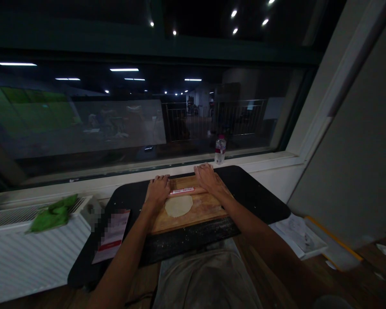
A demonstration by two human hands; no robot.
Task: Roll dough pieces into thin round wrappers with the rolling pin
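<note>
A wooden rolling pin (183, 191) with a red and white label lies crosswise over a wooden board (170, 223). My left hand (159, 189) is closed over its left end, and my right hand (206, 177) is closed over the right end. Just on the near side of the pin, a flat round sheet of dough (179, 206) rests on the board. Pale flour marks show on the wood around it. The pin's ends are hidden under my hands.
The board sits on a black table (254, 193) with scattered crumbs. At its left lies a printed leaflet (112, 236). A water bottle (220, 150) stands on the windowsill behind. A green cloth (53, 216) hangs on the white radiator (35, 253); papers (297, 234) lie at the right.
</note>
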